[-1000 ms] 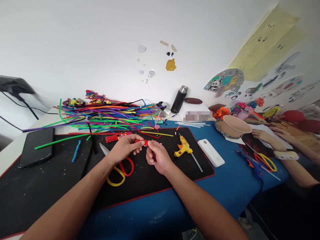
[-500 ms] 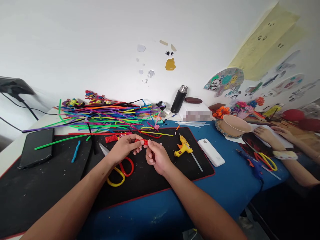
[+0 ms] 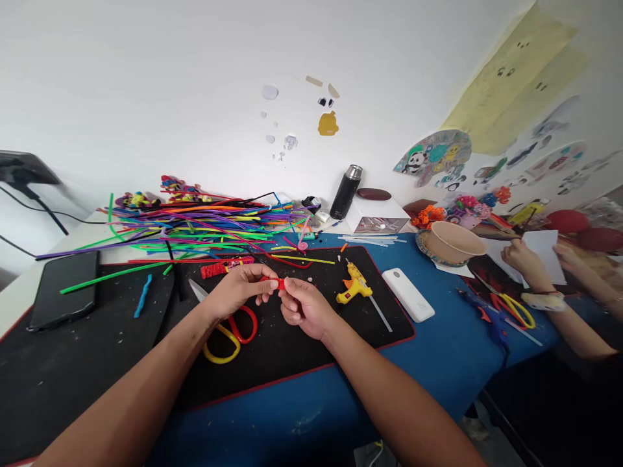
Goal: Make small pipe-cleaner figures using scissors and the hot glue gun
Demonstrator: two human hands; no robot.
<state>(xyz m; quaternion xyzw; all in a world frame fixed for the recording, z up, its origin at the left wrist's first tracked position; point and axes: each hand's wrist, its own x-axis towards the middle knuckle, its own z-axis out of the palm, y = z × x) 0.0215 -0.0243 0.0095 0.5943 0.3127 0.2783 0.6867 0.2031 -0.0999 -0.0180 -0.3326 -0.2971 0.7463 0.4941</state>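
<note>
Between my fingertips is a short red piece of pipe cleaner (image 3: 279, 284), mostly covered by the fingers. My left hand (image 3: 246, 287) pinches its left end, and my right hand (image 3: 304, 303) pinches the right end. Beneath my left wrist lie scissors (image 3: 221, 342) with one red and one yellow handle loop, partly hidden by the arm. A red twisted bundle (image 3: 219, 267) rests on the black mat (image 3: 287, 353) just behind my left hand. To the right of my hands lies a yellow glue gun (image 3: 357, 285) with a clear glue stick in it.
A heap of coloured pipe cleaners (image 3: 195, 224) spreads along the back. A black phone (image 3: 65, 288) lies left, a white power bank (image 3: 407, 295) right. A black flask (image 3: 346, 191) leans near the wall. At far right a co-worker's hands (image 3: 523, 259) hold white paper (image 3: 541, 253) near a bowl (image 3: 457, 243).
My hands keep their pinch on the red piece, with the fingers shifting slightly. The co-worker's hands have lifted a sheet of white paper. The whole view has shifted a little.
</note>
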